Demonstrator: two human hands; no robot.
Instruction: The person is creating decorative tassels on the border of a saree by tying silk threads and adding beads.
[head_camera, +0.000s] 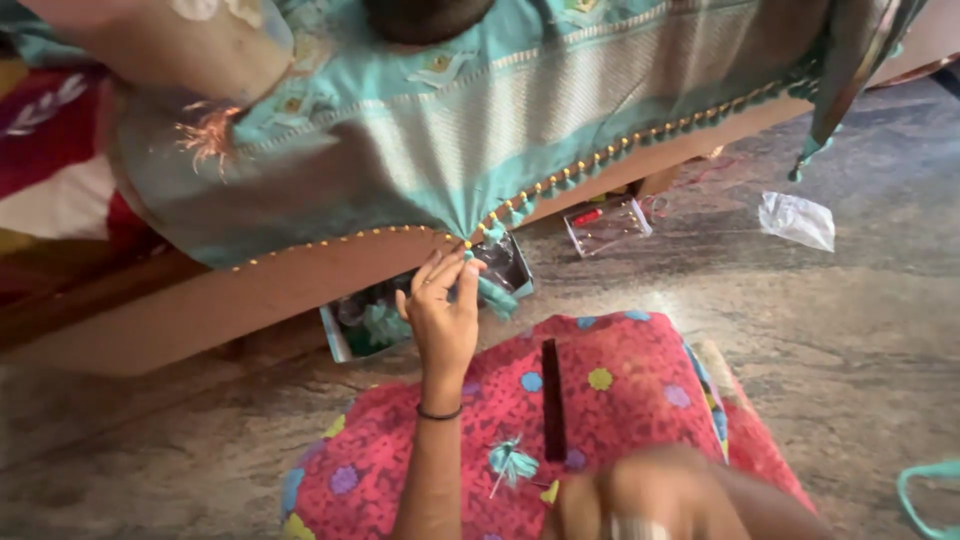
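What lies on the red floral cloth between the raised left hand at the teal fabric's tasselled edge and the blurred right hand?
In the head view, a dark flat strip lies on the red floral cloth, between the left hand and right hand; a teal tassel lies beside it.

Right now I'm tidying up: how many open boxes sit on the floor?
2: one box beside the left hand, one clear box farther right under the cloth's beaded edge. Others may be hidden.

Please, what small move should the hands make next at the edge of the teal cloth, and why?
Probably bring the right hand up to the teal cloth's edge. The left hand pinches the beaded edge into a point beside a tassel, while the right, blurred and low over the red cushion, appears away from the work.
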